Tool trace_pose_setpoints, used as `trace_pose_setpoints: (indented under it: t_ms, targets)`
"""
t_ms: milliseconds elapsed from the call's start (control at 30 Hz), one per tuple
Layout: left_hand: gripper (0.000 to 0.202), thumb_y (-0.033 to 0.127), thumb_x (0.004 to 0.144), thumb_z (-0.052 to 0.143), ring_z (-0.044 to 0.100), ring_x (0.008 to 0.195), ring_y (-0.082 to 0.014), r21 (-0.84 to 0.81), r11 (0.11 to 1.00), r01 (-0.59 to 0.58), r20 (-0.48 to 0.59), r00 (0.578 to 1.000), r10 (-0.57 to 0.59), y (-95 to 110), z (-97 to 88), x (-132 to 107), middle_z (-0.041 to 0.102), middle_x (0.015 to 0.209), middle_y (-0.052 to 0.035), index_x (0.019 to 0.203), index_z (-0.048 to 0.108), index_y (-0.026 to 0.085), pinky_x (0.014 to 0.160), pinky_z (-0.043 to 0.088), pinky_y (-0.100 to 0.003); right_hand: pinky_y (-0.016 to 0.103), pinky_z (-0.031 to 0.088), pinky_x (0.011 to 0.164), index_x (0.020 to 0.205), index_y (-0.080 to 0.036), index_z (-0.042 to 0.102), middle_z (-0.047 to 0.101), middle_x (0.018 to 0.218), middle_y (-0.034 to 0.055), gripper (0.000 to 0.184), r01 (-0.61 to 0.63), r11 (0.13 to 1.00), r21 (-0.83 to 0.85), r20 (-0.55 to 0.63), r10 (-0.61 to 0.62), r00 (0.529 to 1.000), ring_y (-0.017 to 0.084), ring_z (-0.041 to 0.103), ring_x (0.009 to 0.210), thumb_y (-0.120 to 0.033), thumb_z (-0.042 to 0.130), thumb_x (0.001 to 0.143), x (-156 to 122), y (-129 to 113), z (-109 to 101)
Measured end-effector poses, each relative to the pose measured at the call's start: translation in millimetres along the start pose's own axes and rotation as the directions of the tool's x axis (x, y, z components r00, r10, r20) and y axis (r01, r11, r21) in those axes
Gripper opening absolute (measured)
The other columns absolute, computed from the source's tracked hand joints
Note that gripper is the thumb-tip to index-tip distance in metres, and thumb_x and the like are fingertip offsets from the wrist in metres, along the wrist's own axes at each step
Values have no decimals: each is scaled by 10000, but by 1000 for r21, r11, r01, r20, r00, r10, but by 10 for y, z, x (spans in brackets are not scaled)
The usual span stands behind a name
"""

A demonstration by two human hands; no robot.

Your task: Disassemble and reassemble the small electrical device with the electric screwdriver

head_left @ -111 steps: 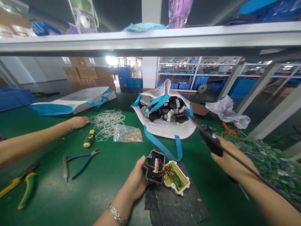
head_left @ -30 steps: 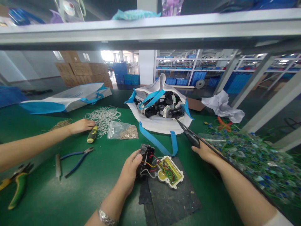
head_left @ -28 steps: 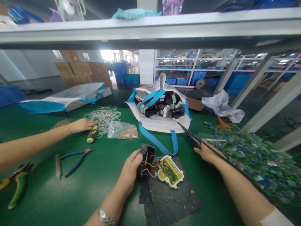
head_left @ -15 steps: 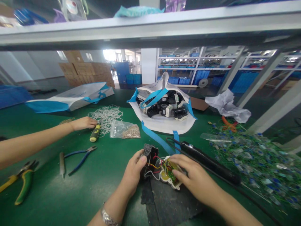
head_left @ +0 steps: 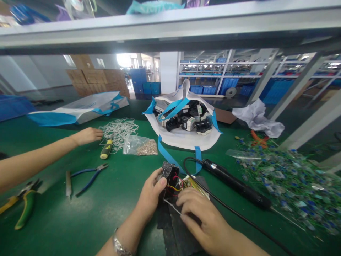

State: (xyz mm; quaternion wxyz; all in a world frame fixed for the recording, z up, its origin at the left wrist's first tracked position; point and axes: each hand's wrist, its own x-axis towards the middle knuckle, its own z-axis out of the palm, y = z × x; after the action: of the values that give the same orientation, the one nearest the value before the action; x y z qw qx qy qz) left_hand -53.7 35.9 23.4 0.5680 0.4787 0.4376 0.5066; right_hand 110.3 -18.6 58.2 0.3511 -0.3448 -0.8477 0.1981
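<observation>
My left hand (head_left: 152, 190) is closed around an open black plastic housing (head_left: 170, 173) with red and yellow wires inside. My right hand (head_left: 198, 209) has its thumb and fingertips at a white wire (head_left: 172, 205), which runs straight from the housing's lower edge and appears pinched. Behind those fingers lies the circuit board in its pale cover (head_left: 195, 185), partly hidden and joined to the housing by wires. A dark mat (head_left: 174, 231) is under the work. To the right, a black electric screwdriver (head_left: 237, 183) rests on the bench, its looped cable crossing near the board.
Another person's hand (head_left: 89, 136) is at the left beside white wire ties (head_left: 119, 131) and a yellow-black screwdriver (head_left: 106, 149). Blue pliers (head_left: 92, 177) and a bag of small screws (head_left: 146, 147) lie nearby. A white bag (head_left: 181, 140) holds several black units. Green-blue scraps (head_left: 287, 185) cover the right.
My right hand has moved off the circuit board, toward me, to the white wire, now straighter. The left hand keeps the housing. The other person's hand has shifted left, away from the yellow-black screwdriver.
</observation>
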Motion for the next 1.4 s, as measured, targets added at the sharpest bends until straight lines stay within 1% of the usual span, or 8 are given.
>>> trace_pose_setpoints:
  t_ms: [233, 467, 700, 833, 1000, 1200, 1300, 1400]
  targets:
    - [529, 469, 724, 530, 524, 999, -277, -70, 997, 13, -53, 998, -17, -43, -54, 29, 597, 1055, -117, 1099, 486, 100, 871, 399, -367, 300, 397, 733, 728, -176, 561, 594, 725, 18, 107, -67, 950, -306, 405, 193, 894, 152, 508, 709, -171, 478, 796, 36, -171, -256]
    - [510, 471, 717, 536, 532, 988, -268, -105, 994, 3, -18, 1000, -5, -17, -47, 14, 604, 1041, -103, 1092, 495, 127, 862, 405, -354, 329, 472, 609, 723, -172, 601, 627, 762, 59, 205, -81, 807, -585, 477, 423, 770, 221, 602, 670, -37, 446, 725, -1, -138, -288]
    - [621, 502, 644, 594, 522, 1001, -282, -13, 1000, -28, -80, 996, 27, -30, -55, 25, 585, 1070, -131, 1089, 491, 82, 897, 379, -356, 336, 488, 535, 915, -150, 589, 640, 830, 111, 338, -321, 595, -737, 266, 691, 672, 263, 640, 655, 22, 399, 695, 29, -43, -255]
    - [639, 502, 611, 611, 543, 968, -286, 33, 999, -24, -86, 996, 27, 34, -26, 17, 605, 1027, -128, 1073, 493, 77, 881, 395, -366, 370, 498, 544, 989, -116, 545, 621, 850, 141, 364, -377, 524, -764, 214, 757, 617, 298, 630, 695, -88, 587, 628, 68, -27, -251]
    - [576, 473, 585, 641, 555, 946, -276, 73, 997, 8, -121, 993, 1, 88, 14, 12, 629, 977, -106, 1017, 541, 104, 848, 414, -354, 411, 498, 629, 1036, -108, 523, 599, 901, 168, 567, -424, 507, -751, 160, 762, 627, 317, 609, 776, -239, 735, 527, 97, -38, -207]
    - [468, 490, 740, 474, 556, 920, -247, 282, 959, 16, -3, 1000, -16, -18, -34, 62, 618, 967, -99, 1022, 537, 121, 830, 409, -349, 385, 483, 694, 1118, -106, 481, 570, 993, 194, 622, -409, 555, -725, 99, 672, 734, 311, 570, 887, -192, 727, 553, 30, 59, -127]
    - [473, 467, 754, 460, 509, 975, -278, 533, 842, -84, -114, 979, 170, -54, -82, 60, 565, 1029, -135, 1062, 512, 112, 850, 382, -412, 376, 475, 734, 1123, -115, 477, 567, 999, 165, 535, -404, 609, -683, 126, 643, 756, 285, 562, 902, -134, 659, 620, 15, 77, -133]
    - [426, 372, 716, 545, 476, 990, -275, 740, 587, -329, -35, 853, 521, -4, -51, -35, 534, 1039, -135, 1059, 505, 122, 839, 385, -415, 386, 471, 739, 1121, -108, 467, 560, 976, 152, 482, -417, 635, -650, 150, 646, 749, 277, 569, 866, -113, 597, 658, 22, 55, -162]
